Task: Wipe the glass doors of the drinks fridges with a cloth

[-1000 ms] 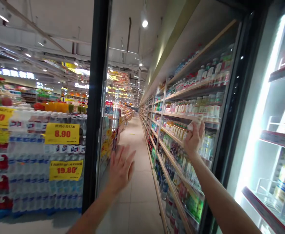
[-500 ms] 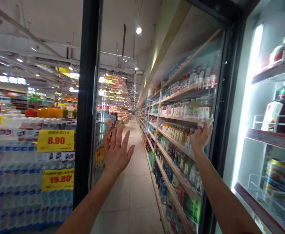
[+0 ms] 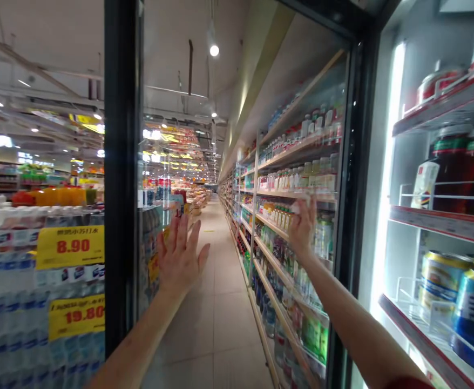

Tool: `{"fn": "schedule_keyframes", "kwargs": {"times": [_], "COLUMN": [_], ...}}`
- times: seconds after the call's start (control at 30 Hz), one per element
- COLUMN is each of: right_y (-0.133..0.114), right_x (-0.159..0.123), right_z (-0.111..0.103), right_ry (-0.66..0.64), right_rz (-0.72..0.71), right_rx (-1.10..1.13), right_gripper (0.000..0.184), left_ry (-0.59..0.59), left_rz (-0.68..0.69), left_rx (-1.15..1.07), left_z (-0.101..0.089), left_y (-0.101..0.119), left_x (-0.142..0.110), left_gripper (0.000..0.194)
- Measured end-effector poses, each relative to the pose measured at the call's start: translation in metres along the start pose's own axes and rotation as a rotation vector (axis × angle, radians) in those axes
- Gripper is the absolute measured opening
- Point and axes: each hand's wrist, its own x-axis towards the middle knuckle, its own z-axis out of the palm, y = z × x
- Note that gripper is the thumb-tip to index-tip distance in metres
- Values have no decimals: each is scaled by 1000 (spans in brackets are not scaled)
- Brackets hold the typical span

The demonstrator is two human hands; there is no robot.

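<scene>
A glass door (image 3: pixel 121 178) with a black frame stands open in front of me. My left hand (image 3: pixel 180 259) lies with its fingers spread and palm toward the glass, near the left side of the pane. On the right part of the pane is my right hand (image 3: pixel 302 232), slightly blurred, with its fingers closed around a white cloth or tissue (image 3: pixel 300 204). Most of that wad is hidden by the fingers. Through the glass, shelves (image 3: pixel 283 192) of bottled drinks show behind the right hand.
To the right is a lit cooler with drink cans (image 3: pixel 443 281), dark bottles (image 3: pixel 449 173) and wire-fronted shelves (image 3: pixel 443 220). Stacked bottled water (image 3: pixel 10 308) with yellow price signs (image 3: pixel 70 246) stands on the left. A tiled aisle (image 3: pixel 208 324) runs away beyond the glass.
My right hand has moved left across the pane with the white wad in it. My left hand stays spread at the glass. The view has turned slightly right, showing more of the cooler.
</scene>
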Motion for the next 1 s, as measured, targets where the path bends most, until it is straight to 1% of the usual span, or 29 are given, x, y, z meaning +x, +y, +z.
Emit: {"fn": "schedule_keyframes", "kwargs": {"times": [0.07,0.1,0.13,0.17,0.2,0.27,0.3,0.33,0.37,0.4,0.47,0.5,0.53,0.57,0.6,0.63,0.7,0.73,0.77,0.8,0.83,0.87,0.9,0.93,0.97,1.0], "right_y": [-32,-41,-44,-40,-31,-14,-11,-13,-22,-35,-63,-72,-75,-70,-60,-45,-17,-10,-10,-17,-30,-45,-60,-71,-75,-71], "right_x": [-17,-20,-19,-12,-1,25,35,41,42,38,23,17,14,16,22,31,53,60,64,63,58,52,45,40,38,39], "right_z": [5,6,7,7,8,13,16,20,24,27,31,31,31,30,28,27,25,26,27,29,31,34,36,37,37,36], "right_ry": [-190,-257,-282,-258,-185,15,83,114,101,43,-151,-238,-292,-299,-255,-175,21,91,128,118,64,-24,-139,-236,-290,-293], "right_rz": [-361,-483,-529,-487,-365,-33,78,111,62,-64,-433,-587,-672,-666,-572,-408,-30,100,156,131,29,-136,-330,-497,-587,-592], "right_rx": [80,95,92,72,42,-14,-29,-28,-11,19,94,120,127,113,86,51,-4,-19,-24,-23,-13,4,28,49,58,52], "right_gripper": [43,42,41,41,42,44,45,46,46,45,44,43,42,42,42,42,44,45,45,46,46,45,45,44,44,44], "left_ry": [-4,-5,-6,-7,-7,4,9,14,18,20,22,21,22,22,21,19,22,25,25,25,23,18,17,17,17,19], "left_rz": [-3,-7,-9,-10,-9,-5,0,2,4,6,7,8,10,11,11,13,14,13,12,10,10,10,12,16,21,24], "left_rx": [-14,-22,-29,-34,-34,-21,-10,0,9,15,17,13,7,0,-5,-8,-8,-6,-3,2,7,13,18,21,22,20], "left_z": [2,2,3,4,4,5,6,6,6,6,6,6,6,6,7,7,7,8,8,8,8,9,9,10,11,11], "left_y": [-1,-2,-2,-3,-3,-3,-3,-3,-3,-3,-4,-5,-5,-6,-6,-6,-6,-6,-5,-5,-6,-6,-7,-7,-8,-9], "left_x": [0,0,-1,-1,-1,-1,-1,-1,-1,-1,-1,-1,-1,-1,-1,-1,-1,-1,-1,-1,-1,-1,-1,-1,-2,-2], "left_gripper": [65,64,64,64,65,65,65,65,65,64,62,62,61,61,61,61,61,61,61,61,60,60,60,60,61,61]}}
